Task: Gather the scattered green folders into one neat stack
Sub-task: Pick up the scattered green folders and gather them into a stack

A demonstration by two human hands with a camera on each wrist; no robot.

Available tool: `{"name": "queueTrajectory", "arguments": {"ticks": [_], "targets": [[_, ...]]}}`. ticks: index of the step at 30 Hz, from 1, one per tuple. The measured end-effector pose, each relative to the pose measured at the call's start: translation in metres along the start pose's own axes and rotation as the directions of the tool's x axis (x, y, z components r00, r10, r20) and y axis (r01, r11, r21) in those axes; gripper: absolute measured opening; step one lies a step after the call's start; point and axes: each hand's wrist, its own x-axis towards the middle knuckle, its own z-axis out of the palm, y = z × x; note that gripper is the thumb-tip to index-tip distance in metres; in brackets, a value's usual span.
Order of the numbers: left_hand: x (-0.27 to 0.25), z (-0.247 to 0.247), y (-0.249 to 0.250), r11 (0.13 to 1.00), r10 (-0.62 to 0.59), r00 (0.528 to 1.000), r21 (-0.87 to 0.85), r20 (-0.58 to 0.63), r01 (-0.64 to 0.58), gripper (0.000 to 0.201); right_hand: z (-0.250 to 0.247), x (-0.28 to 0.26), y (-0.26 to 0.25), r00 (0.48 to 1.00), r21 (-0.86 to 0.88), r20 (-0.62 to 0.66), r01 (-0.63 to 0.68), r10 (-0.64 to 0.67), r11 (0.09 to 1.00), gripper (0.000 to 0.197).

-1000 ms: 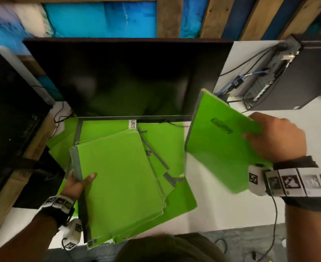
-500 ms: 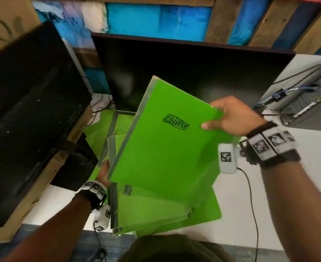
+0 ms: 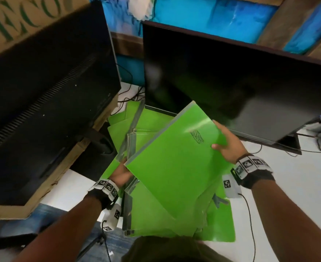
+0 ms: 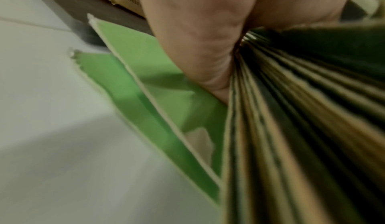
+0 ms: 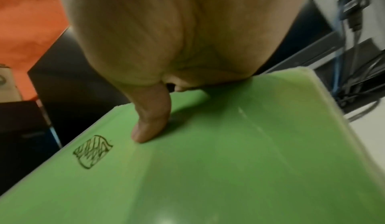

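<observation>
A pile of green folders is spread on the desk, its edge gripped by the left hand. Tilted just above it, long axis skewed to the pile, one folder is pinched at its right edge by the right hand.

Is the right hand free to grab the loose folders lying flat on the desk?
Probably not yet: the right hand grips a scribbled folder held over the loose folders, and the left hand holds the stack.

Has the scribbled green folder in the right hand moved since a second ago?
Yes. The scribbled folder, gripped by the right hand, has swung from bare desk right of the pile leftward, over it, toward the left hand.
</observation>
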Motion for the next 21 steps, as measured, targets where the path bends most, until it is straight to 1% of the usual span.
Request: {"name": "queueTrajectory", "arguments": {"ticks": [1, 2, 3, 4, 5, 7, 9, 11, 12, 14, 16, 18, 20, 21], "targets": [[0.0, -0.001, -0.002, 0.999, 0.032, 0.999, 0.011, 0.006, -0.032, 0.044, -0.004, -0.002, 0.007, 0.999, 0.019, 0.037, 0.015, -0.016, 1.0, 0.088], [-0.001, 0.0, 0.001, 1.0, 0.018, 0.999, -0.007, 0.028, -0.018, 0.041, -0.008, -0.005, 0.015, 0.997, 0.018, 0.076, 0.016, -0.017, 1.0, 0.089], [-0.001, 0.0, 0.002, 1.0, -0.01, 0.998, -0.024, 0.065, 0.011, 0.044, -0.011, -0.008, 0.024, 0.994, 0.003, 0.113, 0.005, -0.005, 1.0, 0.09], [0.001, 0.0, -0.001, 0.999, -0.048, 0.997, -0.018, 0.058, 0.049, 0.054, -0.013, -0.011, 0.032, 0.989, -0.032, 0.148, -0.01, 0.015, 0.999, 0.09], [-0.001, 0.0, 0.002, 0.998, -0.059, 0.997, -0.005, 0.047, 0.059, 0.064, -0.012, -0.012, 0.04, 0.982, -0.082, 0.182, -0.036, 0.05, 0.996, 0.091], [-0.004, -0.001, 0.002, 0.996, -0.056, 0.997, -0.07, 0.062, 0.06, 0.08, -0.003, -0.013, 0.052, 0.965, -0.154, 0.215, -0.118, 0.15, 0.981, 0.091], [-0.006, -0.001, 0.003, 0.99, -0.061, 0.996, -0.126, 0.069, 0.07, 0.099, 0.009, -0.01, 0.058, 0.959, -0.192, 0.191, -0.172, 0.209, 0.966, 0.089], [-0.005, -0.001, 0.0, 0.989, -0.063, 0.996, -0.132, 0.062, 0.07, 0.12, 0.023, -0.005, 0.055, 0.963, -0.268, 0.166, -0.163, 0.213, 0.949, 0.085], [-0.005, 0.0, 0.002, 0.991, -0.057, 0.996, -0.117, 0.063, 0.064, 0.123, 0.03, -0.002, 0.052, 0.965, -0.285, 0.163, -0.153, 0.206, 0.946, 0.082], [-0.005, 0.001, 0.0, 0.993, -0.035, 0.997, -0.11, 0.071, 0.042, 0.122, 0.042, 0.004, 0.044, 0.962, -0.262, 0.154, -0.179, 0.224, 0.948, 0.08], [-0.007, 0.002, 0.003, 0.992, -0.035, 0.997, -0.122, 0.074, 0.044, 0.118, 0.051, 0.008, 0.038, 0.96, -0.299, 0.124, -0.206, 0.252, 0.932, 0.078], [-0.01, 0.003, 0.007, 0.985, -0.047, 0.996, -0.164, 0.081, 0.06, 0.112, 0.057, 0.011, 0.031, 0.978, -0.396, 0.077, -0.149, 0.194, 0.906, 0.076], [-0.012, 0.003, 0.009, 0.977, -0.06, 0.994, -0.199, 0.087, 0.077, 0.108, 0.06, 0.013, 0.023, 0.993, -0.393, 0.084, -0.047, 0.087, 0.919, 0.074], [-0.012, 0.003, 0.01, 0.974, -0.056, 0.995, -0.214, 0.086, 0.074, 0.104, 0.06, 0.014, 0.019, 0.993, -0.371, 0.106, -0.015, 0.059, 0.929, 0.072]]}}
